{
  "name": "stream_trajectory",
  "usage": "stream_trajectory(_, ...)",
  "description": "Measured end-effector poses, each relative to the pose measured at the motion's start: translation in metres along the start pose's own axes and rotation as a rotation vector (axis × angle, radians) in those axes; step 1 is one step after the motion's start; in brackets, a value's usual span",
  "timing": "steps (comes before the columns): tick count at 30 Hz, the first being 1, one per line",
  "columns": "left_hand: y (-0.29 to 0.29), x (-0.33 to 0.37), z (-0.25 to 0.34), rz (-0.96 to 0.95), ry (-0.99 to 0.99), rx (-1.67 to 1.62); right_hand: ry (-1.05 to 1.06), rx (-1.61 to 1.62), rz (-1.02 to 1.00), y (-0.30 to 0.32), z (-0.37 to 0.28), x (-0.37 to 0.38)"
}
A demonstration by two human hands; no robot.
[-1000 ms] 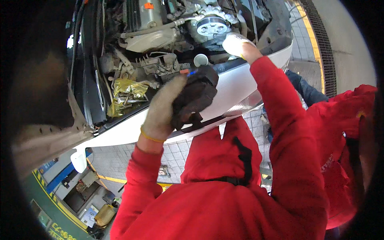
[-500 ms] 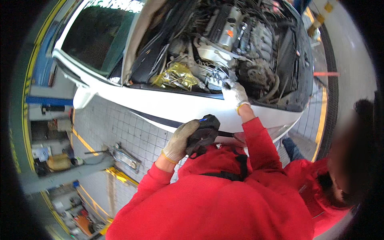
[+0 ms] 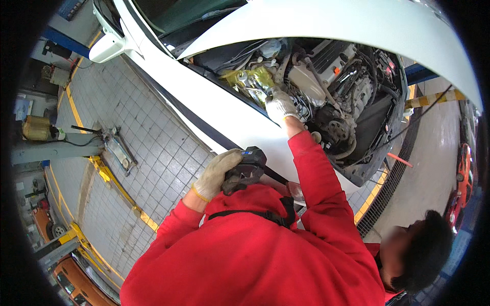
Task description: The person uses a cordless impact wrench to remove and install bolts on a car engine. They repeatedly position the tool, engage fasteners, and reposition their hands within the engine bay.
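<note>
My left hand [image 3: 219, 175], in a pale work glove, is closed around a black power tool [image 3: 246, 171] with a blue mark, held close to my waist. My right hand [image 3: 282, 105], gloved too, reaches over the fender into the engine bay of a white car [image 3: 204, 109]. Its fingers are bent together beside a yellow plastic bag [image 3: 263, 76] with shiny metal pieces on it. A small dark thing shows at the fingertips, too unclear to name. The engine [image 3: 332, 97] lies just beyond the hand.
The raised white hood [image 3: 352, 20] hangs over the engine bay. A person [image 3: 418, 250] stands close on my right. On the tiled floor at left are a floor jack [image 3: 120, 153] and a yellow lift arm [image 3: 122, 188]. A floor grate [image 3: 393, 178] runs along the right.
My right hand has moved from the engine's near side toward the yellow bag. My left hand still holds the black tool. The view has shifted, bringing the hood and the mirror more into sight.
</note>
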State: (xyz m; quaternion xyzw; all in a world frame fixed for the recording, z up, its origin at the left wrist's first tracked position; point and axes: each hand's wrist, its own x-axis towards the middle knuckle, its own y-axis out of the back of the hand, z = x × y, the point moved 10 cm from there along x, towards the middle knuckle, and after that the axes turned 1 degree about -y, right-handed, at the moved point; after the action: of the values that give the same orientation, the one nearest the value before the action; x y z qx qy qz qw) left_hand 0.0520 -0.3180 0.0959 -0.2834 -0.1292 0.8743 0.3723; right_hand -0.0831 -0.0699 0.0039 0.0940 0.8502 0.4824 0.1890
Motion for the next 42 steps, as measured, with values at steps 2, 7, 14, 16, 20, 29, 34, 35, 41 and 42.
stream_trajectory(2, 0.014, -0.003, 0.003, 0.079, 0.013, -0.020, 0.026, -0.043, -0.027, -0.014, -0.014, 0.013)
stream_trajectory(7, 0.033, -0.008, 0.030, 0.126, -0.134, 0.330, 0.067, -0.065, -0.070, -0.040, -0.042, 0.039)
stream_trajectory(14, 0.056, 0.003, 0.016, 0.169, 0.021, 0.015, 0.113, -0.053, 0.022, -0.022, -0.070, 0.043)
stream_trajectory(16, 0.057, 0.005, 0.018, 0.185, 0.018, 0.055, 0.122, -0.080, 0.018, -0.020, -0.071, 0.045)
stream_trajectory(20, 0.056, 0.009, 0.024, 0.185, 0.041, 0.043, 0.349, -0.123, 0.144, -0.014, -0.085, 0.052)
stream_trajectory(29, 0.050, 0.020, 0.017, 0.135, 0.029, 0.044, 0.232, -0.272, 0.176, 0.001, -0.068, 0.034)
stream_trajectory(34, 0.014, 0.028, 0.044, -0.065, -0.227, 0.617, 0.040, 0.114, 0.428, 0.042, 0.011, -0.029)
stream_trajectory(35, 0.016, 0.032, 0.028, -0.046, -0.042, 0.316, -0.068, 0.107, 0.416, 0.040, 0.043, -0.039)
stream_trajectory(41, 0.016, 0.017, -0.024, -0.006, 0.432, -0.034, -0.110, -0.733, 0.203, 0.036, 0.203, -0.094)
stream_trajectory(42, 0.020, 0.019, -0.002, -0.051, 0.163, 0.212, -0.044, -0.924, 0.136, 0.034, 0.224, -0.099)
